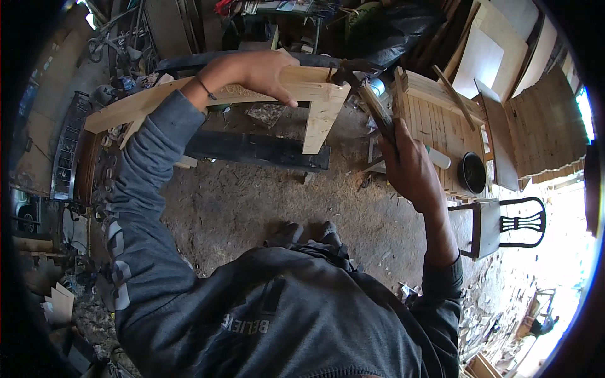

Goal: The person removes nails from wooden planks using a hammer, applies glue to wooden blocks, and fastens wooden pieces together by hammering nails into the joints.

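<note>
Wooden frame (pixel 309 92): before the person, its long axis running left to right, the right-end leg pointing back toward them.
Left hand (pixel 261 72): curled part-way over the frame, holding it, thumb on the near side.
Hammer (pixel 377 108): head at the frame's right end, handle slanting down rightward.
Right hand (pixel 409 167): closed round the handle.
Chair (pixel 486 227): farther right.

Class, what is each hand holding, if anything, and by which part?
The right hand holds a hammer by its handle. The left hand holds a pale wooden frame by its long rail.
</note>
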Available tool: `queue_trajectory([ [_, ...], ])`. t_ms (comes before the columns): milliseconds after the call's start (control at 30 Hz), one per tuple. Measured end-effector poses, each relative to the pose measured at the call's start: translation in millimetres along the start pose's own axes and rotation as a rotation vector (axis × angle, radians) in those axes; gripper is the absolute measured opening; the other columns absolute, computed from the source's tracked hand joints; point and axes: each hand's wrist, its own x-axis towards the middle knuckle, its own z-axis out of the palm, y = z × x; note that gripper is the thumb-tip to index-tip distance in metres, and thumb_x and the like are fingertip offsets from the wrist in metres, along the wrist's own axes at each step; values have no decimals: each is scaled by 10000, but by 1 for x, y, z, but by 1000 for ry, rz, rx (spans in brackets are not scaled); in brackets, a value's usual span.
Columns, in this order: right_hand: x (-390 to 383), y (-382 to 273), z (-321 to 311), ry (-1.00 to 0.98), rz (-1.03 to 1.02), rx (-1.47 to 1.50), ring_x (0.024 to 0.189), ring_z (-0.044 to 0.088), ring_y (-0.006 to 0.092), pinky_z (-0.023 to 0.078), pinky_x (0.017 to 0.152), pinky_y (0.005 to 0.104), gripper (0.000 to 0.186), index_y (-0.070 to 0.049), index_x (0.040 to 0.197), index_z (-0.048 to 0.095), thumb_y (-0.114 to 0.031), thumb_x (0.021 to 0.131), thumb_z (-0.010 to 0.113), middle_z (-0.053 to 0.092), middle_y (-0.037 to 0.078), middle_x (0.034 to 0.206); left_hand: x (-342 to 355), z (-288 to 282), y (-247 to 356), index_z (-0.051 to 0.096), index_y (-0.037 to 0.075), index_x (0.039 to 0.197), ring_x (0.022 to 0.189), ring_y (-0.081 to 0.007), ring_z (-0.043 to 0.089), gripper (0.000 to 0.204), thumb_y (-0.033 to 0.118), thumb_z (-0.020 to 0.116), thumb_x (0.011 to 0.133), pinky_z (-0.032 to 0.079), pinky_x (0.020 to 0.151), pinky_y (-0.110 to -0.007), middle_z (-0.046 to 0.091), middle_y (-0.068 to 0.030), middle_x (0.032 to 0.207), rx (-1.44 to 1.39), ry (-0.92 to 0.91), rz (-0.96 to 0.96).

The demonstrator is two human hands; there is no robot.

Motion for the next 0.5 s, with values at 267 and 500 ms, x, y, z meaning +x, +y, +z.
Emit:
queue_trajectory([
  [267, 4, 5, -6, -41, 166, 150, 623, 692, 328, 499, 548, 433, 261, -1, 1177, 561, -189, 998, 587, 643, 199, 680, 7, -4, -13, 725, -63, 1003, 696, -289, 698, 751, 639, 771, 740, 544, 652, -415, 724, -183, 816, -90, -126, -108],
  [500, -21, 3, -156, 701, 6, -98, 654, 578, 156, 477, 578, 346, 209, -37, 1080, 639, -228, 1013, 590, 633, 77, 764, 5, -2, -10, 732, -69, 989, 686, -330, 700, 750, 651, 688, 781, 548, 598, -461, 715, -200, 820, 105, -244, -261],
])
